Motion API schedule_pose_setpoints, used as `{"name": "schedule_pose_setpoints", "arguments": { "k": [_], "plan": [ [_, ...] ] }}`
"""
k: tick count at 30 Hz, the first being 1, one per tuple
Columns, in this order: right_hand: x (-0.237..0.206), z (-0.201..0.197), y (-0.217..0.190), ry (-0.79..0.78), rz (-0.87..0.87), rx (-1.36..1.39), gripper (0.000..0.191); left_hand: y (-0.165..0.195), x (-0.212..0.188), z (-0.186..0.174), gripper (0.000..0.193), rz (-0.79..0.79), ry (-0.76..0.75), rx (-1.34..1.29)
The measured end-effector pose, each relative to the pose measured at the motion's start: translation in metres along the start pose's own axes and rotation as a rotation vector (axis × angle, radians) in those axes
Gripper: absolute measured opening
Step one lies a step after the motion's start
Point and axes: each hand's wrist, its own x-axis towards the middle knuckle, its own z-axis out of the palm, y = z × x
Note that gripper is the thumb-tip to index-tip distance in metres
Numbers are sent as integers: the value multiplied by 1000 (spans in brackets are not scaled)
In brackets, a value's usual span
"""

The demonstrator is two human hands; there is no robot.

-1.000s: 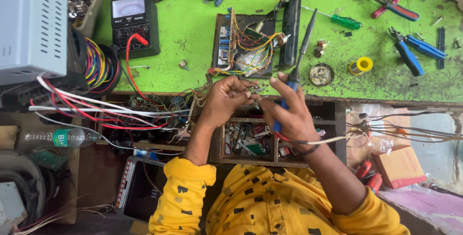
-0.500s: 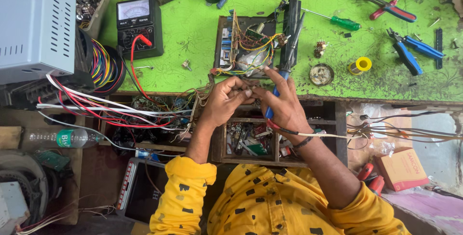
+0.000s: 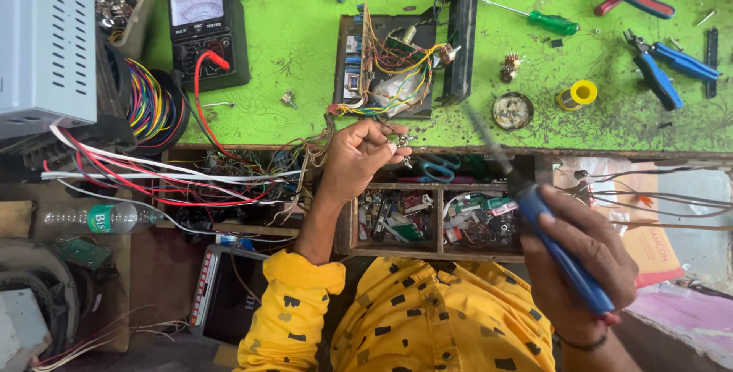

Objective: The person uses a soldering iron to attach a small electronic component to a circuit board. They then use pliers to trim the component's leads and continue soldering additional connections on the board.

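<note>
My left hand [image 3: 359, 156] is raised at the green bench's front edge, fingers pinched on a small metal component [image 3: 402, 141] with short leads. Just beyond it lies an open circuit chassis [image 3: 397, 63] full of coloured wires. My right hand [image 3: 584, 257] has dropped low to the right and grips a blue-handled soldering iron [image 3: 561, 253]; its dark tip [image 3: 477, 124] points up toward the bench edge, apart from the component. Both arms wear yellow sleeves with black marks.
An analog multimeter [image 3: 208, 36] with a red lead, a grey metal case [image 3: 46, 43], a wire coil [image 3: 153, 108], a green screwdriver [image 3: 534, 19], blue pliers [image 3: 672, 66], a solder spool [image 3: 579, 95] and a flux tin [image 3: 511, 110] sit on the bench. A parts drawer [image 3: 435, 215] stands open below.
My right hand pulled the soldering iron down and to the right, away from the left hand. The left hand kept the small component pinched near the bench edge. The camera view moved closer.
</note>
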Motion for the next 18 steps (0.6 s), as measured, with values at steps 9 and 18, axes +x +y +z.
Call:
{"name": "schedule_pose_setpoints", "arguments": {
  "k": [9,18],
  "plan": [
    [4,9,-8,-233,7,109,31,3,0,7,12,64,39,102],
    [13,22,-11,-262,13,127,28,2,2,9,14,67,44,93]
  ]
}}
